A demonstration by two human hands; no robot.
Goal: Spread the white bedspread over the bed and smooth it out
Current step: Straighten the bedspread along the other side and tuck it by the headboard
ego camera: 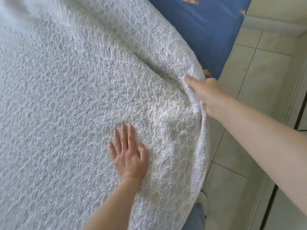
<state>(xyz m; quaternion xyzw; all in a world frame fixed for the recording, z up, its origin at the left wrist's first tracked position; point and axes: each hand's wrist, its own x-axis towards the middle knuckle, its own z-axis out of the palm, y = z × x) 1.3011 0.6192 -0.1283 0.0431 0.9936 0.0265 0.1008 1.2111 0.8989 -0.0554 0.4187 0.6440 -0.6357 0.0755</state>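
The white bedspread (69, 100) fills most of the view, a thick quilted cloth with a raised, pebbly surface stitched in small rounded floral motifs; it lies over the bed, its far part at the upper left blurred. Its finished edge runs in a long curve down the right side, from the top of the frame to the bottom, so the visible border stretches roughly away from the viewer, with the cloth spreading out leftward from it. Beyond that edge, at the upper right, a smooth blue sheet (216, 30) with small orange-and-white printed figures lies uncovered. To the right is a floor of pale, glossy square tiles (259, 67) with thin dark grout lines, and a dark strip runs along the far right side. The right hand (205, 95) grips the bedspread's border about midway along the curve, fingers curled under the cloth and thumb on top, lifting the edge into a soft ridge; creases fan from that point back across the quilt toward the upper left. The left hand (128, 153) lies flat on the quilt nearer the viewer, palm down, fingers straight and slightly spread, pointing away, pressing on the cloth without holding any of it. A small patch of blue fabric (198, 216) shows at the bottom beside the hanging edge.
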